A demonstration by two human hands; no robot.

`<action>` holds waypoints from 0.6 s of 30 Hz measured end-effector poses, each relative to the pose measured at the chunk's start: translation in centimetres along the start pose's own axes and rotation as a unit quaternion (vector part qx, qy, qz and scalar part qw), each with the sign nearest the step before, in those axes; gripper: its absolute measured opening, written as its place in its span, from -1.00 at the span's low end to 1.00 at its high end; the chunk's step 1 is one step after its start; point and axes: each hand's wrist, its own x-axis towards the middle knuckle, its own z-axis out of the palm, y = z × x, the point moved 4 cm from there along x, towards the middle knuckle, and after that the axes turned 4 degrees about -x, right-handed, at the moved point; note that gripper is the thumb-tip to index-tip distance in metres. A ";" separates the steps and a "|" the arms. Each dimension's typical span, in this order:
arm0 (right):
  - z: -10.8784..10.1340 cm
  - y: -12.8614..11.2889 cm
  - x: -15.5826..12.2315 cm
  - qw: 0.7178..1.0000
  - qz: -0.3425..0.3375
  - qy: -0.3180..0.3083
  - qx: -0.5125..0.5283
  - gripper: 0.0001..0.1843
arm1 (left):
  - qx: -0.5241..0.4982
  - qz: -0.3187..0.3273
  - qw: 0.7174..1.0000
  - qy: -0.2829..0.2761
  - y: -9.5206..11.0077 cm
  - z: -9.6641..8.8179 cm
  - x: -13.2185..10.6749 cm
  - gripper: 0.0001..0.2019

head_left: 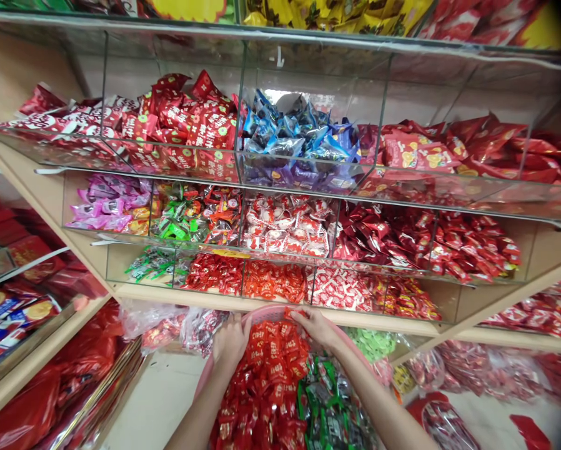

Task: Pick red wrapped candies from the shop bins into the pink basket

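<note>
A pink basket [262,314] sits low in the middle, just below the lowest shelf edge. It is heaped with red wrapped candies [266,375] on the left and green wrapped candies [325,406] on the right. My left hand [231,342] is closed over the basket's far left rim. My right hand [315,326] reaches across the far rim, its fingers pinched on red candies at the top of the heap. Both forearms come up from the bottom edge.
A tilted wooden shelf unit carries three rows of clear plastic bins [243,100] with red, blue, purple, green and white wrapped sweets. Bagged sweets [168,325] lie under the lowest shelf. Another shelf [22,312] with red packs stands at the left.
</note>
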 end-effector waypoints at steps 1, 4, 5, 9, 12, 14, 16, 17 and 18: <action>0.2 -0.1 0.4 1.000 -0.007 -0.007 -0.009 -0.51 | 0.000 0.000 1.000 -0.001 0.0 0.0 0.0 -0.44; 0.5 0.1 1.3 0.999 -0.028 -0.006 -0.038 -0.52 | 0.004 -0.001 1.000 -0.005 0.0 -0.1 0.0 -0.44; 0.4 0.3 1.5 0.998 -0.034 0.002 -0.050 -0.54 | 0.006 0.000 1.000 -0.005 0.0 0.0 0.1 -0.43; -0.8 1.5 1.2 0.988 -0.053 0.057 -0.131 -0.66 | 0.008 0.006 1.000 0.002 -0.2 0.1 0.1 -0.43; -2.2 2.7 0.4 0.967 -0.048 0.110 -0.224 -0.74 | 0.001 0.010 1.000 0.011 -0.2 0.2 0.0 -0.43; -2.9 3.5 -0.2 0.951 -0.029 0.130 -0.278 -0.79 | -0.001 0.010 1.000 0.012 -0.2 0.3 0.0 -0.43; -3.1 4.1 -0.7 0.937 -0.014 0.134 -0.322 -0.82 | -0.002 0.009 1.000 0.011 -0.2 0.2 0.0 -0.43; -3.1 4.3 -0.9 0.931 -0.011 0.131 -0.339 -0.83 | -0.001 0.008 1.000 0.010 -0.2 0.2 0.0 -0.43; -2.9 4.5 -1.0 0.927 -0.008 0.125 -0.353 -0.83 | -0.001 0.007 1.000 0.008 -0.2 0.2 0.0 -0.43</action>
